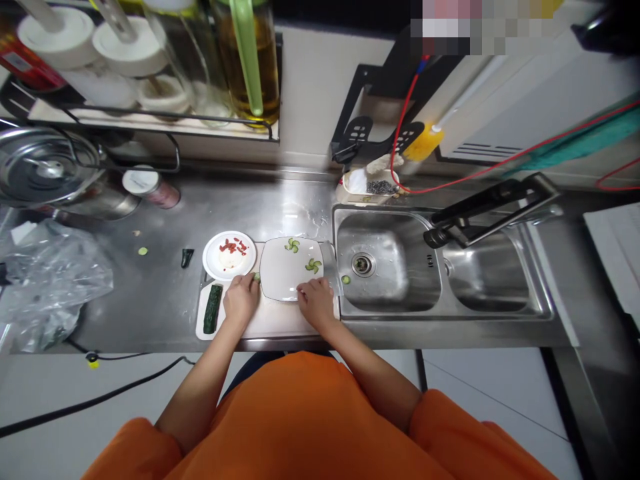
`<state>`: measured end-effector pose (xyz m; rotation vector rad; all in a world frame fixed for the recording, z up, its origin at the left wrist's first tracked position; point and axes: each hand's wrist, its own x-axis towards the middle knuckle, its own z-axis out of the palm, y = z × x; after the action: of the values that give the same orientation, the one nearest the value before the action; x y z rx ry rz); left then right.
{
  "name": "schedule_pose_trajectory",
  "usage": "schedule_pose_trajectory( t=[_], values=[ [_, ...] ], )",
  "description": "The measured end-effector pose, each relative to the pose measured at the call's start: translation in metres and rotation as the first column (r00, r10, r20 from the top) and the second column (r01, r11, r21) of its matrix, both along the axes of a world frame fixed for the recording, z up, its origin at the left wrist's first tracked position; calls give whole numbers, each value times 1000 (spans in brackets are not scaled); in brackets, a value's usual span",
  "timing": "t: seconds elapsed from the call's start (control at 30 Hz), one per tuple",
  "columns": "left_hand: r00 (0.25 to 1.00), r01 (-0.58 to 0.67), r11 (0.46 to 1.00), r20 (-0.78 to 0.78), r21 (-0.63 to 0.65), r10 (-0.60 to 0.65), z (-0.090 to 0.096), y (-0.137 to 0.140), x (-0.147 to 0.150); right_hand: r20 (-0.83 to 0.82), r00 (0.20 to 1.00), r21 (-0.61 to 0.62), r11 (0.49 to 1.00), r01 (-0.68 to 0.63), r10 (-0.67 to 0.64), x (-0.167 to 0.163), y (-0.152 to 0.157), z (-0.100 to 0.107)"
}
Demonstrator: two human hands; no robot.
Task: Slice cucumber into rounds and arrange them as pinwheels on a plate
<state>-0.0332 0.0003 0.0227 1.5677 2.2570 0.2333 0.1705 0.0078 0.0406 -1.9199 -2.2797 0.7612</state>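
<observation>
A white square plate (280,277) lies on a cutting board (270,323), bearing two small pinwheels of green cucumber slices (313,265). At the plate's left edge, my left hand (243,299) has its fingers closed on a cucumber slice (257,277). My right hand (317,301) is over the plate's lower right corner, fingers curled together; anything in them is too small to make out. A round white plate (210,263) with red bits (234,246) stands beyond my left hand. Left of that hand lies a dark green cucumber piece (213,309).
A double steel sink (390,267) with a black faucet (475,207) is at right. A cucumber end (187,258) and a clear plastic bag (60,273) lie at left. Bottles and jars fill a rack (175,123) above the counter. A flat grey blade (334,270) lies beside the square plate.
</observation>
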Motion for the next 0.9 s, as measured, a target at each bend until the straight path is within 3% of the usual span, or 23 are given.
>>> schedule_pose_trajectory(
  t=[0.2,0.37,0.47,0.57,0.73,0.9],
  values=[
    [991,-80,996,113,47,74,2,2,0,-14,1000,8,1000,-4,5,-1,-1,1],
    [941,-177,984,296,9,166,9,-1,-9,-65,998,7,1000,-5,6,-5,1,1],
    [867,-229,973,446,-41,223,15,-2,-18,-158,987,1,999,-36,35,-11,7,-1],
    [756,-205,975,619,-84,212,22,2,-18,-321,946,-20,999,-47,38,-19,16,0],
    [572,-61,992,810,-111,126,27,15,1,-521,829,-218,971,101,-203,-29,31,4],
    [484,-66,988,861,-143,157,21,22,18,-560,756,-348,925,155,-338,-21,37,4]
  ],
)
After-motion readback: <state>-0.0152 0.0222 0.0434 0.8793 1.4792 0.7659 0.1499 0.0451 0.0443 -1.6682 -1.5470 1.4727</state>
